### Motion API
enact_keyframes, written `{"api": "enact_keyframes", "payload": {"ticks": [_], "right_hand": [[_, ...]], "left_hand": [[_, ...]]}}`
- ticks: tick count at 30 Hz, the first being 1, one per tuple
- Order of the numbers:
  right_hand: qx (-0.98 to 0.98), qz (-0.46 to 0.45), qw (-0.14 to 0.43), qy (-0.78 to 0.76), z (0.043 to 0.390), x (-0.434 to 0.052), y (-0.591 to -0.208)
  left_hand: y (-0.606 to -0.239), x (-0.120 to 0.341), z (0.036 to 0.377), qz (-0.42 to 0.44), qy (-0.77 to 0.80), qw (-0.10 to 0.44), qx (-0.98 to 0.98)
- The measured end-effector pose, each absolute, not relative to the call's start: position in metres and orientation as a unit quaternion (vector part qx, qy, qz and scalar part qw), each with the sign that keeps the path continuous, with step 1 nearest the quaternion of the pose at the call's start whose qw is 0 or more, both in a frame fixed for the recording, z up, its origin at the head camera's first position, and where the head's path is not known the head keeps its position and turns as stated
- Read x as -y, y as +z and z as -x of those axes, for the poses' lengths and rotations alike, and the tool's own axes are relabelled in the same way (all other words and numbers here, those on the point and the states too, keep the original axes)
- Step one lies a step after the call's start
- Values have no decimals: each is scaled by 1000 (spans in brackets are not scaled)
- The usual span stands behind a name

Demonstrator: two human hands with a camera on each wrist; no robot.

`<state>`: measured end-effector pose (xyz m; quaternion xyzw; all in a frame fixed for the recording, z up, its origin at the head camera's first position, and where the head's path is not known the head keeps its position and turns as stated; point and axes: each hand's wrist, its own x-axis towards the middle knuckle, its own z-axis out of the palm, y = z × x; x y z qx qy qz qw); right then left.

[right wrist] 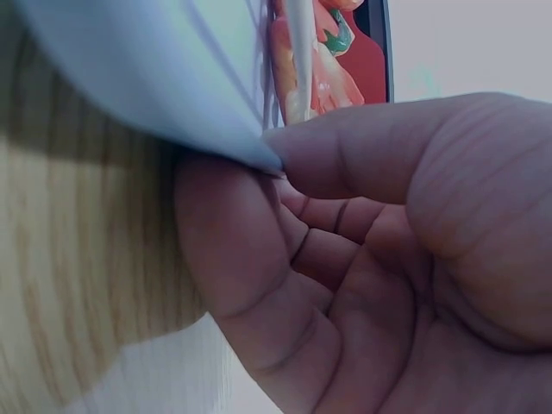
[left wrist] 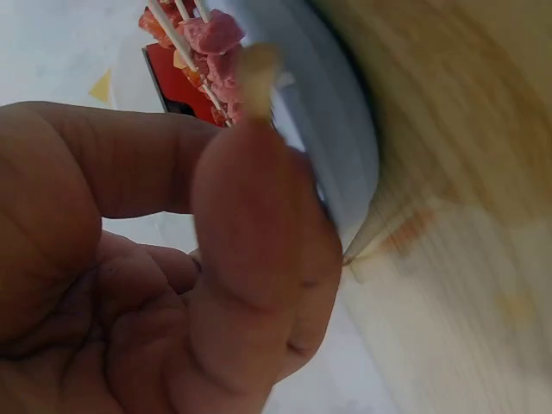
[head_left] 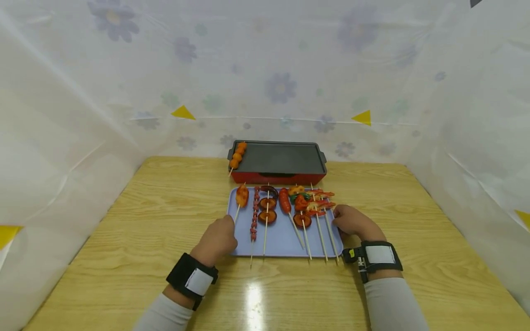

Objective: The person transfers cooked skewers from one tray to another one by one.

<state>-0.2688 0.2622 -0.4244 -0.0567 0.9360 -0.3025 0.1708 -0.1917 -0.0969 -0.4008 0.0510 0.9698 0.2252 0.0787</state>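
My left hand (head_left: 217, 239) is at the left edge of a lilac tray (head_left: 285, 243), its fingers curled around the stick of a chicken-wing skewer (head_left: 242, 196). In the left wrist view a blurred bit of stick shows above the fingertip. At the tray's right edge my right hand (head_left: 354, 221) pinches the rim between thumb and fingers, with the forefinger under it in the right wrist view. Across the tray lie a pink meat skewer (head_left: 254, 220), a round-slice skewer (head_left: 267, 217), a sausage skewer (head_left: 285, 201), a mixed skewer (head_left: 302, 219) and shrimp skewers (head_left: 319, 207).
Behind the tray stands a red grill with a black plate (head_left: 281, 156). A skewer of orange balls (head_left: 237, 156) lies along the plate's left side. Wooden tabletop (head_left: 165, 207) surrounds both, and flower-printed sheeting (head_left: 265, 69) closes off the back and sides.
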Motion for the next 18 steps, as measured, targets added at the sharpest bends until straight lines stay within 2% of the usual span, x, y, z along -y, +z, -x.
{"api": "enact_keyframes", "payload": {"ticks": [18], "right_hand": [[-938, 56, 171, -295, 266, -259, -419]], "left_hand": [[-411, 84, 192, -93, 249, 57, -962]]}}
